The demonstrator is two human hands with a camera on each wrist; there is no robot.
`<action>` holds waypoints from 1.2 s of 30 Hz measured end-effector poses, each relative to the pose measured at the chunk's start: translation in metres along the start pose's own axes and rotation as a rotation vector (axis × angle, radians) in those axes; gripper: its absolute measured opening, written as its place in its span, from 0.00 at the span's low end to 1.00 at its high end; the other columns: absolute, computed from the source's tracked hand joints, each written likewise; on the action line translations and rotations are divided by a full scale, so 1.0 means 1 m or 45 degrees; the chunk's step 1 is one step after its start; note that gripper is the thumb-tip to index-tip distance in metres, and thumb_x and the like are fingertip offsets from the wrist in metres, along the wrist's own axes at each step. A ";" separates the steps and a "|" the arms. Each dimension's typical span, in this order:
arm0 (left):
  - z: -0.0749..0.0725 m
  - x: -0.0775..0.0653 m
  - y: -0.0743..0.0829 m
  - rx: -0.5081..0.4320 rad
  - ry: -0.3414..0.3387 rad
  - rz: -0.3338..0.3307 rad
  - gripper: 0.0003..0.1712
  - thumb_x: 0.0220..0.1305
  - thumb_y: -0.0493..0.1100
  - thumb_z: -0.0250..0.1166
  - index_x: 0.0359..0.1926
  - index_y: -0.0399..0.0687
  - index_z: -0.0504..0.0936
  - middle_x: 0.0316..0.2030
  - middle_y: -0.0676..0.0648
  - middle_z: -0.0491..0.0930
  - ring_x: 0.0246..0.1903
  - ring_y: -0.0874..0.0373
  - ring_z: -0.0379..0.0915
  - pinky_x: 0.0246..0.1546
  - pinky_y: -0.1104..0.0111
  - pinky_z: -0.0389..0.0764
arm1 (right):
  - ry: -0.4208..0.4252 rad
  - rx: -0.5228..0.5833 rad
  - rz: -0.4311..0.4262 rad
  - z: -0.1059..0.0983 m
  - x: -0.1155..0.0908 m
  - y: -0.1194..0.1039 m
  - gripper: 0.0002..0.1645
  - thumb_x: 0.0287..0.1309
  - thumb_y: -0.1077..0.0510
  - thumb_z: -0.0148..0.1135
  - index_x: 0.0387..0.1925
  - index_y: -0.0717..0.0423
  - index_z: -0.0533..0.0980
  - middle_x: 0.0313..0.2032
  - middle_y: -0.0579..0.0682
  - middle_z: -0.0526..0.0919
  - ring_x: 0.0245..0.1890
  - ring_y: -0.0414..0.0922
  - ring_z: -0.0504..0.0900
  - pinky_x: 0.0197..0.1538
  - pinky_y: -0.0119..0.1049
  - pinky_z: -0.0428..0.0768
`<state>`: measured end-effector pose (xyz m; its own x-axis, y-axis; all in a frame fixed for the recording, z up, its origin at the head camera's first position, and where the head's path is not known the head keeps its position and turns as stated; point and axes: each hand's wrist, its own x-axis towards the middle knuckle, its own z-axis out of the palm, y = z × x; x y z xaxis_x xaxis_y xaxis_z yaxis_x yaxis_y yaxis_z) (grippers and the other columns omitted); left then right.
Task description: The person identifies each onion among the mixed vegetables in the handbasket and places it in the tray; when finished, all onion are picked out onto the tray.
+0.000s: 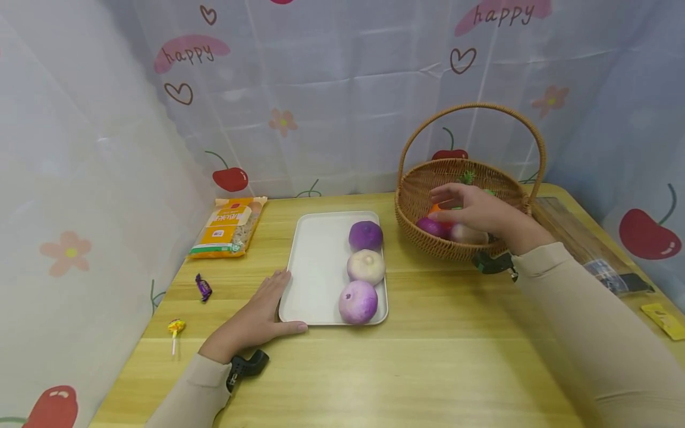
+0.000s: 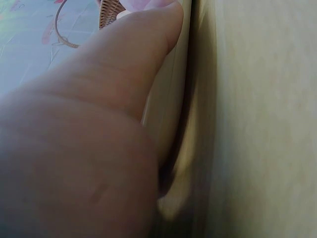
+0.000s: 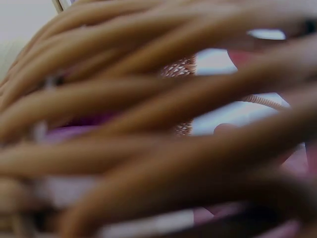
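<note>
A white tray [image 1: 316, 267] lies on the table, with three round vegetables along its right side. They are a deep purple one [image 1: 365, 236], a cream one [image 1: 366, 267] and a purple-and-white turnip [image 1: 358, 302]. My left hand [image 1: 257, 316] rests at the tray's near left corner, fingers straight along the side and thumb at the front edge. Over the wicker basket [image 1: 423, 241], my right hand [image 1: 476, 211] reaches in with loosely bent fingers, above a purple vegetable [image 1: 430, 226] and a whitish one [image 1: 468, 235]. Blurred wicker strands [image 3: 148, 153] fill most of the right wrist view.
An orange food packet [image 1: 227, 229], a purple wrapped candy [image 1: 203, 288] and a yellow lollipop [image 1: 176, 327] lie at left. The basket's tall handle [image 1: 476, 106] arches over it. Beyond it at right are a brown board [image 1: 567, 226] and a yellow sachet [image 1: 663, 321].
</note>
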<state>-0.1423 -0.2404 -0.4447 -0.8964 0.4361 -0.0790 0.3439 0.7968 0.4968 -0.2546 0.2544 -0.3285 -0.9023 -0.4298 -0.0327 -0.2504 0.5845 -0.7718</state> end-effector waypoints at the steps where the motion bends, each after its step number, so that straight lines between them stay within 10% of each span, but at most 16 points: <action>1: 0.000 0.000 0.000 -0.002 0.000 -0.002 0.76 0.55 0.81 0.68 0.85 0.40 0.42 0.83 0.43 0.40 0.81 0.49 0.30 0.78 0.51 0.40 | -0.003 -0.010 0.001 0.000 0.000 0.000 0.39 0.73 0.49 0.68 0.75 0.62 0.65 0.71 0.66 0.70 0.71 0.64 0.67 0.72 0.66 0.62; 15: -0.001 0.000 -0.002 0.006 0.002 0.002 0.76 0.55 0.82 0.67 0.85 0.40 0.42 0.83 0.41 0.40 0.81 0.47 0.30 0.78 0.50 0.41 | -0.068 -0.052 -0.026 0.002 0.005 0.000 0.37 0.72 0.53 0.69 0.73 0.65 0.66 0.68 0.68 0.73 0.69 0.65 0.70 0.71 0.63 0.67; 36: 0.000 0.000 0.001 0.003 0.002 0.006 0.76 0.55 0.83 0.66 0.85 0.40 0.43 0.83 0.41 0.41 0.81 0.46 0.31 0.78 0.48 0.41 | -0.102 -0.468 -0.134 0.011 0.008 0.003 0.30 0.71 0.50 0.69 0.67 0.61 0.78 0.60 0.59 0.82 0.61 0.59 0.78 0.65 0.61 0.74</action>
<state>-0.1422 -0.2398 -0.4442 -0.8953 0.4390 -0.0750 0.3487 0.7957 0.4952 -0.2590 0.2451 -0.3384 -0.8384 -0.5444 -0.0264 -0.4622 0.7358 -0.4950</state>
